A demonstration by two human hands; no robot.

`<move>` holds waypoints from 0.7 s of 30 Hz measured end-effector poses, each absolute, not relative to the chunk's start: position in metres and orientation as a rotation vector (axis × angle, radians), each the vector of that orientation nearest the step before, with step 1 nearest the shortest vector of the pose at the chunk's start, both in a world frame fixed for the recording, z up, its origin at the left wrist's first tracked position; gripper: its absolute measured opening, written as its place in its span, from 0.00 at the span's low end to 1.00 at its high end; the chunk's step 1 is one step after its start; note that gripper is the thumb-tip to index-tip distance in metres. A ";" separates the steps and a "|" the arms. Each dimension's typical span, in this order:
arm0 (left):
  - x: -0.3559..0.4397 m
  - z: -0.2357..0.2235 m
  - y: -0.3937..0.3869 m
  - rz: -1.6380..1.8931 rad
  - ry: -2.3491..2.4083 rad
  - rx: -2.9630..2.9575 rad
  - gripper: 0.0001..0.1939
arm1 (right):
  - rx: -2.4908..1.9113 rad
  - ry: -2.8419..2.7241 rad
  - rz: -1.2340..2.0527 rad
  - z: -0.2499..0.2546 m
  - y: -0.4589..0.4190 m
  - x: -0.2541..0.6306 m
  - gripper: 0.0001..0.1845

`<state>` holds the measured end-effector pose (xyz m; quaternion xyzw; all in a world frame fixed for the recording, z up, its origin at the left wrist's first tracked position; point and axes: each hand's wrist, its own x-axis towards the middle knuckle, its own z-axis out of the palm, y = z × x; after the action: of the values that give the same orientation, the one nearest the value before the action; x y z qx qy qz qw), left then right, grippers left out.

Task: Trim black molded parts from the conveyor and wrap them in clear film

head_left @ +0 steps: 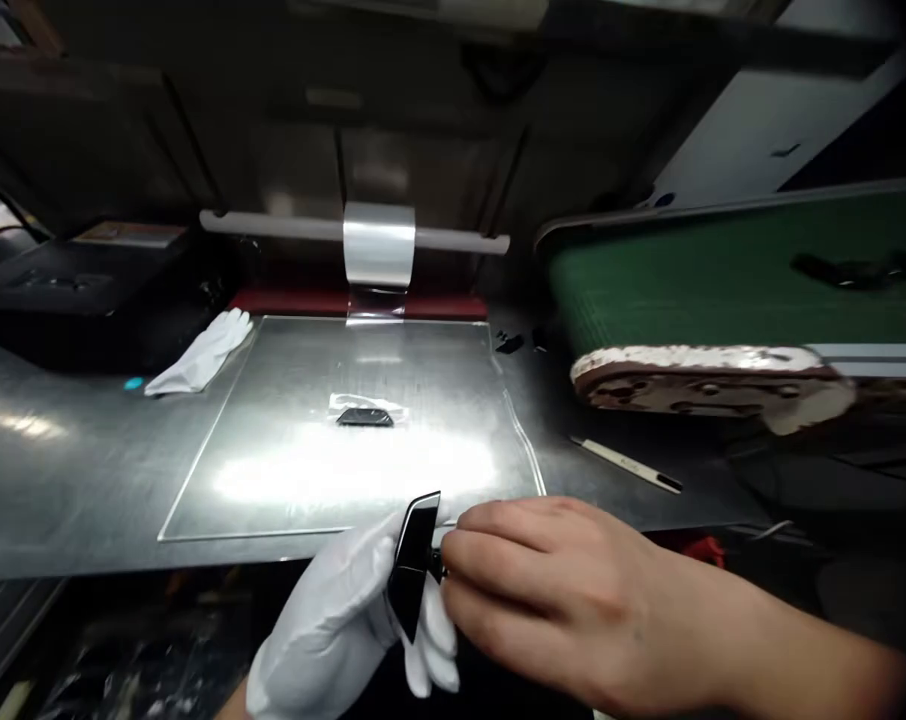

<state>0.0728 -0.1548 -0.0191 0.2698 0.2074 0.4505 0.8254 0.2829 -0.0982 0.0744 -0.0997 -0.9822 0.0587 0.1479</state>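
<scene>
My left hand [333,610], in a white glove, grips a glossy black trim piece [414,560] with slanted ends, held tilted up near the table's front edge. My bare right hand [558,590] is at the right side of this piece, its fingers curled and pressed together. A small dark bit shows between the fingertips and the piece; what the right fingers pinch is mostly hidden. Beyond the hands, a similar black piece [364,417] lies on clear film on a transparent sheet [288,370] that covers part of the metal table.
A roll of clear film [379,245] hangs on a white rod at the back. An empty white glove [205,355] lies left, near a black box [85,300]. On the right are a pen [629,465] and a green conveyor belt [723,270] carrying dark parts.
</scene>
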 end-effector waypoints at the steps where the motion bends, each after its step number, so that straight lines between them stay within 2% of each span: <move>1: 0.072 -0.025 -0.159 0.946 0.419 0.552 0.20 | -0.283 -2.816 0.195 0.069 -0.098 0.284 0.18; 7: 0.081 -0.065 -0.181 1.056 0.304 0.373 0.24 | -0.347 -2.618 0.465 0.033 -0.106 0.291 0.17; 13: 0.092 -0.067 -0.183 1.094 0.236 0.399 0.27 | -0.526 -2.313 0.703 -0.004 -0.125 0.295 0.12; 18: 0.096 -0.060 -0.181 1.038 0.170 0.397 0.24 | -0.646 -2.088 0.907 -0.019 -0.142 0.295 0.24; 21: 0.099 -0.058 -0.182 1.029 0.144 0.393 0.24 | -0.710 -2.000 0.958 -0.017 -0.146 0.295 0.23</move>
<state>0.0994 -0.1823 -0.0578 0.1864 0.0684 0.4885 0.8497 0.2947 -0.1462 -0.0170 -0.2799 -0.7890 0.3780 0.3953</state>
